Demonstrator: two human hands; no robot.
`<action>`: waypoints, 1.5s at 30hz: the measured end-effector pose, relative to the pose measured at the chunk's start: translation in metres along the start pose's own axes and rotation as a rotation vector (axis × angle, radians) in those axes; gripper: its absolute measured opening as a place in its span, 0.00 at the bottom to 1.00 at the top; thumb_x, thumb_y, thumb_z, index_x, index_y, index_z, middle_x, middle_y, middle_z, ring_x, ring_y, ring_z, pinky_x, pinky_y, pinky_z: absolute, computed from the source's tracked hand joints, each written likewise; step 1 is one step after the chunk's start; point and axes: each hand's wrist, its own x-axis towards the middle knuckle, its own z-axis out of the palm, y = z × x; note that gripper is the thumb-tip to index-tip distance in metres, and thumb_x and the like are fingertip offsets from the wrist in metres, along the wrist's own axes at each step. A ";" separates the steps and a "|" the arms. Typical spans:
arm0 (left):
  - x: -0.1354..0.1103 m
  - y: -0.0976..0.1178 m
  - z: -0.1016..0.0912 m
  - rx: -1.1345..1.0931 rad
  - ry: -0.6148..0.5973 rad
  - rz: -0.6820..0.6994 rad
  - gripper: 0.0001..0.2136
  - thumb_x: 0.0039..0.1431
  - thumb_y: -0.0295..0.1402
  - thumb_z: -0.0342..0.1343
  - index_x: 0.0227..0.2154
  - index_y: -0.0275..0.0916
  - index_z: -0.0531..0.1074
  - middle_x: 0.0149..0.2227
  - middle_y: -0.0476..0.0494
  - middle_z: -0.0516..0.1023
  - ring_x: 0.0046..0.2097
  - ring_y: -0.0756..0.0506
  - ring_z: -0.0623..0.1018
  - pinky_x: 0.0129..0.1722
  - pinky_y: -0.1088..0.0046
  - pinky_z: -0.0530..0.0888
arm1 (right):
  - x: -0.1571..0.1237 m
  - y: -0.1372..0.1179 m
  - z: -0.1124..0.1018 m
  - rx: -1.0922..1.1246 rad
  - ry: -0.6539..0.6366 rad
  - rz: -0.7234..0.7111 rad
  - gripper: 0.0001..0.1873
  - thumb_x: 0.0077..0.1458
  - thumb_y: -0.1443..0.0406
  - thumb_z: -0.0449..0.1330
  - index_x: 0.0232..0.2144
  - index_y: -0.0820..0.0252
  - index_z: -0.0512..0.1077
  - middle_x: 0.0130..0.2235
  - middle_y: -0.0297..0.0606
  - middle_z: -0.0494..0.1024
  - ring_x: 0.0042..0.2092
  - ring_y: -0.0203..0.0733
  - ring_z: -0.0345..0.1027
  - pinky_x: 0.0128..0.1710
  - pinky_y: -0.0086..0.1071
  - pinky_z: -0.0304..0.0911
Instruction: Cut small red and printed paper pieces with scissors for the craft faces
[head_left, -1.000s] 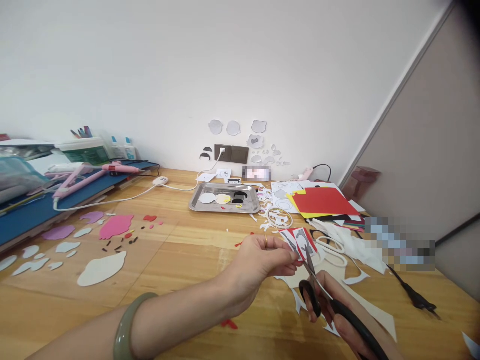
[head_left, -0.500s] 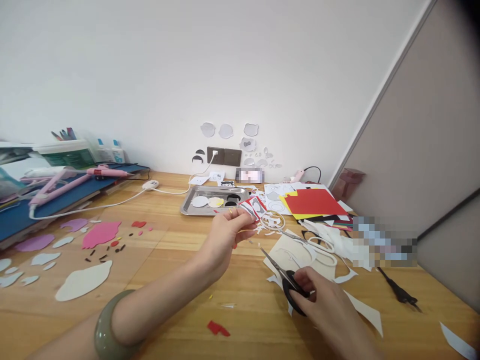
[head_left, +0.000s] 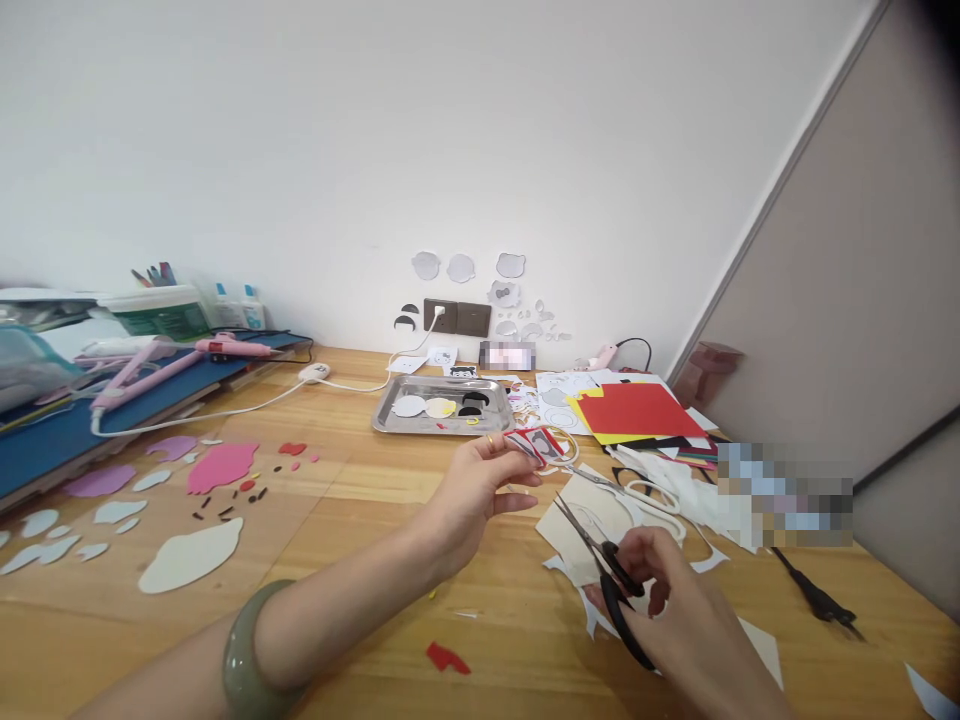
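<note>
Between thumb and fingers, my left hand (head_left: 480, 490) pinches a small red sheet (head_left: 541, 445) with grey-and-white printed shapes on its face. It is held up just in front of the metal tray. My right hand (head_left: 667, 600) has its fingers in the handles of black-handled scissors (head_left: 611, 575); their blades point up and left, slightly parted, and are apart from the red sheet. Under the blades lies a cream sheet (head_left: 555, 520) with white scraps around it. White-handled scissors (head_left: 649, 495) rest just beyond. A red scrap (head_left: 448, 658) lies on the table between my forearms.
A metal tray (head_left: 386, 425) holds white, yellow and black cutouts. Red and yellow sheets (head_left: 637, 412) are stacked at back right. Coloured cutouts, including a pink one (head_left: 223, 468), lie on the left. A pink glue gun (head_left: 146, 370) with a white cord sits on a blue board.
The view has shifted slightly left. My left hand has moved a little right and down with the red sheet, tilting it. The scissors in my right hand have turned and opened slightly.
</note>
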 end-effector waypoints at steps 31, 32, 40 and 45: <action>-0.020 -0.004 0.017 0.100 -0.097 -0.046 0.06 0.47 0.32 0.56 0.24 0.33 0.72 0.26 0.46 0.72 0.29 0.53 0.70 0.28 0.81 0.67 | -0.008 -0.018 -0.017 0.647 -0.555 -0.144 0.27 0.40 0.41 0.52 0.32 0.56 0.56 0.23 0.26 0.59 0.23 0.33 0.51 0.20 0.27 0.53; -0.021 -0.004 0.017 0.101 -0.090 -0.041 0.06 0.48 0.32 0.56 0.24 0.33 0.72 0.25 0.46 0.72 0.29 0.53 0.70 0.28 0.80 0.67 | -0.007 -0.018 -0.017 0.634 -0.552 -0.167 0.27 0.41 0.42 0.51 0.32 0.56 0.56 0.23 0.26 0.59 0.23 0.33 0.51 0.21 0.28 0.52; -0.022 -0.008 0.019 0.082 -0.098 -0.033 0.06 0.47 0.32 0.56 0.22 0.33 0.71 0.25 0.46 0.70 0.29 0.52 0.69 0.26 0.80 0.68 | -0.007 -0.012 -0.012 0.621 -0.527 -0.202 0.22 0.45 0.46 0.53 0.33 0.55 0.55 0.25 0.28 0.60 0.26 0.35 0.52 0.23 0.28 0.50; -0.022 -0.007 0.019 0.079 -0.100 -0.041 0.06 0.46 0.30 0.57 0.23 0.32 0.71 0.24 0.46 0.71 0.29 0.52 0.69 0.25 0.81 0.68 | -0.006 -0.013 -0.013 0.660 -0.567 -0.189 0.26 0.40 0.42 0.53 0.32 0.54 0.57 0.22 0.27 0.59 0.22 0.33 0.48 0.19 0.26 0.47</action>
